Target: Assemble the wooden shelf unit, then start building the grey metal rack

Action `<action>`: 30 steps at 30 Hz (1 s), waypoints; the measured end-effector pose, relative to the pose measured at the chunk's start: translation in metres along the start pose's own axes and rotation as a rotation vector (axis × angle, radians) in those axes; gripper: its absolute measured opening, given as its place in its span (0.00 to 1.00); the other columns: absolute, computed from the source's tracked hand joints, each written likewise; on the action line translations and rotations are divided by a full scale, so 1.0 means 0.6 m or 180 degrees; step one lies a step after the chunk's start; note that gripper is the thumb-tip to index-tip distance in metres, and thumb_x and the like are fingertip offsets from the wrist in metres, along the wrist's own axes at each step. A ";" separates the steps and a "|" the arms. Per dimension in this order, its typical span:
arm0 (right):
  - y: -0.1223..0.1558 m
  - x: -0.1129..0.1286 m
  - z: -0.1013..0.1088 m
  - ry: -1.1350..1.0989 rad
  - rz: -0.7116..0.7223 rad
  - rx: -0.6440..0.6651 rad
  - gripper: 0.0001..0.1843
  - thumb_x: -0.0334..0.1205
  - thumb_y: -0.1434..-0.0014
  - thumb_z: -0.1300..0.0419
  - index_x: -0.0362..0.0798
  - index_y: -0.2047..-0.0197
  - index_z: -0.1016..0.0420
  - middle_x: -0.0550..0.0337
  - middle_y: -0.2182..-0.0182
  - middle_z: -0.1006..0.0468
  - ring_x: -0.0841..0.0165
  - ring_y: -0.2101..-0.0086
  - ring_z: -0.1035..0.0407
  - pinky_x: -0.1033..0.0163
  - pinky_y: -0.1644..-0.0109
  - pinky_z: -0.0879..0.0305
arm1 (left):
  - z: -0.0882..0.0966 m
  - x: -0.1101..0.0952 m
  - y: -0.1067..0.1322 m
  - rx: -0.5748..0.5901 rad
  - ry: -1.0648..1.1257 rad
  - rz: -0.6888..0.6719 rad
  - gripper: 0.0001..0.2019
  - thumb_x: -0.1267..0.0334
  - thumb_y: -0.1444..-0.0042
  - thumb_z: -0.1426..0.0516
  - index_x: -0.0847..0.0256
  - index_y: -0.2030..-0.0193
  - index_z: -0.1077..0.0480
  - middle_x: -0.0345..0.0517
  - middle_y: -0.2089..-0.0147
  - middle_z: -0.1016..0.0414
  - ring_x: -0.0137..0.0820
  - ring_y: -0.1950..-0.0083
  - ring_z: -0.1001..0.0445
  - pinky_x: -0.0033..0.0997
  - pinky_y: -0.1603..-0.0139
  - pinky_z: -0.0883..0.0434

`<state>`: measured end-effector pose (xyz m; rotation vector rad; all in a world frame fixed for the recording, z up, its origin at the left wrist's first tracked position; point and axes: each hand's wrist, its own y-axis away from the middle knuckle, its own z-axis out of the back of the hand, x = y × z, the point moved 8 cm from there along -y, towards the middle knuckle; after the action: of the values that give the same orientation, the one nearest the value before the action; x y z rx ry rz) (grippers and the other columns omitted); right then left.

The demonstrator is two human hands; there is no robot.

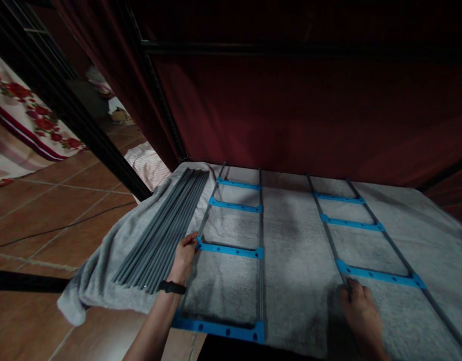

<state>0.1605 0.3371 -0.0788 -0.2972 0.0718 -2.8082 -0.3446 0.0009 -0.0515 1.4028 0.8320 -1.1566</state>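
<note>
Two ladder-like frames, one at each hand, long axes running away from the person.

The left hand (pixel 184 253) pinches the left end of a blue bar (pixel 228 249) where it meets the rail of the left frame (pixel 261 225); this frame extends rightward from that hand, into the space between the hands. The right hand (pixel 360 303) is closed around the left rail of the right frame (pixel 353 223), just below its nearest visible bar; this frame lies ahead and to the right, its rails slanting. Both frames rest on a gray blanket (pixel 291 250). Left of the left frame, near the left hand, loose gray rods (pixel 165 228) lie side by side. A dark red curtain (pixel 291 115) hangs beyond.
</note>
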 end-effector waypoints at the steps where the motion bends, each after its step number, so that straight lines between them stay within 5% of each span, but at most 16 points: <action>1: 0.000 -0.001 -0.001 -0.0016 0.0001 0.0010 0.29 0.53 0.31 0.61 0.44 0.39 0.36 0.43 0.49 0.28 0.52 0.57 0.26 0.50 0.56 0.31 | 0.005 -0.002 -0.001 -0.0039 -0.0049 -0.0020 0.19 0.63 0.63 0.40 0.65 0.60 0.24 0.44 0.70 0.25 0.28 0.72 0.31 0.26 0.73 0.35; 6: -0.003 -0.008 -0.010 -0.0107 0.0019 0.0092 0.30 0.54 0.32 0.61 0.43 0.39 0.36 0.42 0.50 0.28 0.52 0.58 0.26 0.49 0.56 0.31 | 0.008 -0.009 0.005 -0.0094 -0.0349 -0.0188 0.18 0.62 0.60 0.41 0.65 0.60 0.23 0.44 0.71 0.26 0.28 0.73 0.33 0.26 0.73 0.36; 15: -0.007 -0.009 -0.013 -0.0215 -0.0011 0.0149 0.30 0.53 0.32 0.61 0.43 0.39 0.37 0.43 0.49 0.29 0.53 0.59 0.26 0.51 0.57 0.31 | -0.051 -0.008 0.042 0.0288 -0.0229 -0.0255 0.21 0.60 0.59 0.39 0.67 0.57 0.21 0.46 0.68 0.24 0.29 0.70 0.31 0.27 0.70 0.35; 23: -0.008 -0.011 -0.009 -0.0248 0.0129 -0.0021 0.29 0.53 0.33 0.58 0.43 0.40 0.34 0.42 0.53 0.27 0.51 0.57 0.27 0.48 0.54 0.30 | -0.057 0.020 0.020 0.0110 -0.0554 -0.0192 0.19 0.66 0.51 0.44 0.66 0.53 0.22 0.49 0.64 0.21 0.33 0.65 0.25 0.33 0.61 0.29; 26: -0.009 0.019 0.010 -0.0133 0.0409 -0.0510 0.31 0.53 0.35 0.55 0.38 0.40 0.33 0.35 0.51 0.29 0.44 0.51 0.30 0.42 0.50 0.33 | -0.049 0.003 0.011 0.0025 -0.0827 -0.0524 0.14 0.70 0.51 0.45 0.66 0.59 0.21 0.52 0.60 0.20 0.37 0.56 0.23 0.37 0.48 0.29; 30: 0.013 0.123 0.019 -0.0686 0.1026 -0.0834 0.31 0.54 0.34 0.55 0.39 0.39 0.34 0.34 0.43 0.33 0.43 0.42 0.37 0.40 0.41 0.38 | -0.052 -0.009 0.015 0.0038 -0.1462 -0.0964 0.14 0.71 0.48 0.45 0.66 0.58 0.21 0.55 0.58 0.21 0.40 0.52 0.24 0.40 0.43 0.31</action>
<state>0.0971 0.3061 -0.0537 -0.5903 0.4025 -2.4307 -0.3318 0.0306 -0.0458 0.9779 0.7177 -1.6403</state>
